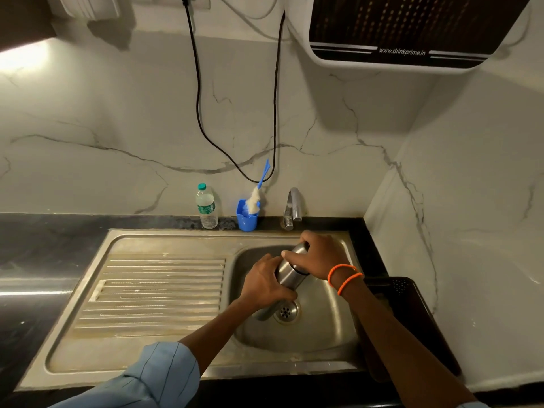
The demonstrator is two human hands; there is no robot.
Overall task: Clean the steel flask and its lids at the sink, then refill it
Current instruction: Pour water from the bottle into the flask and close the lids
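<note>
The steel flask [288, 271] is held tilted over the sink basin [318, 325], its top end pointing toward the tap. My left hand [265, 282] grips the flask's body from the left. My right hand [321, 256] wraps around the flask's upper end, where the steel lid [300, 248] sits; a dark ring shows between lid and body. The tap [293, 209] stands behind the basin with no water visibly running.
A blue cup [246, 219] holding a blue-handled bottle brush [255, 195] and a clear plastic water bottle [206, 207] stand at the back of the sink. The ribbed drainboard [159, 293] lies left. A dark tray [412, 313] sits right. A water purifier [412, 28] hangs above.
</note>
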